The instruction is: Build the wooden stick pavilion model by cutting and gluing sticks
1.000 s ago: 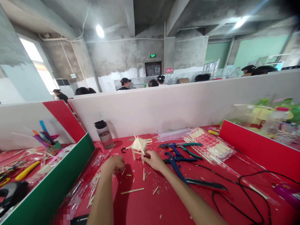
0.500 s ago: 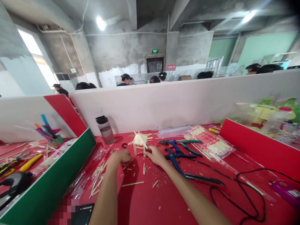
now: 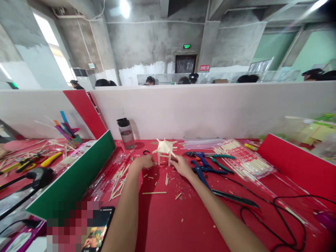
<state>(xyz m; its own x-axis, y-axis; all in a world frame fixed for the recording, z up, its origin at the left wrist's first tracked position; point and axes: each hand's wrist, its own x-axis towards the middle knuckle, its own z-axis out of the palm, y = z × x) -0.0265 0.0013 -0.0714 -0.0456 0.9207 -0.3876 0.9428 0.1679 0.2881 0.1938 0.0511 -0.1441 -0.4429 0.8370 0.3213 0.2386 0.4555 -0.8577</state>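
A small pavilion model [image 3: 165,147] made of pale wooden sticks stands upright on the red table, with a peaked roof on thin legs. My right hand [image 3: 181,165] has thumb and fingers closed on its right-hand leg. On the other side, my left hand [image 3: 145,163] is curled, fingertips close to the left leg; whether they touch it or hold a small piece I cannot make out. Short stick offcuts [image 3: 166,179] and one longer stick [image 3: 154,193] lie in front of the model.
Behind the model stand a water bottle [image 3: 126,134] and a white partition [image 3: 183,112]. To the right lie a blue glue gun [image 3: 201,158], green-handled pliers [image 3: 220,162], a blue cutter [image 3: 201,175], bagged sticks [image 3: 249,159] and a black cable [image 3: 278,224]. A phone [image 3: 101,227] rests beside my left forearm.
The view has tilted down and swung left, so everything sits differently in the picture. My left hand has come closer to the model's left leg. My right hand stays at the right leg.
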